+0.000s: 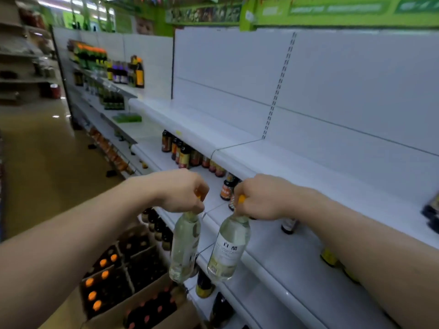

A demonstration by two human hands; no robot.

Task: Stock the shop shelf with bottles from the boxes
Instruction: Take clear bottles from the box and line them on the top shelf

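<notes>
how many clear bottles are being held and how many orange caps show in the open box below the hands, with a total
clear bottles held: 2, the left bottle gripped at the neck by the left hand, the right bottle by the right hand
orange caps showing in the box: 6
total: 8

Glossy tan floor (40, 167) along the left, with glints of reflected light. Far left, blurred grey racks (14, 55) of goods. Far overhead, bright ceiling strips (69, 5). Green signage band (332, 13) across the top right, above white back panels (225, 67).
</notes>
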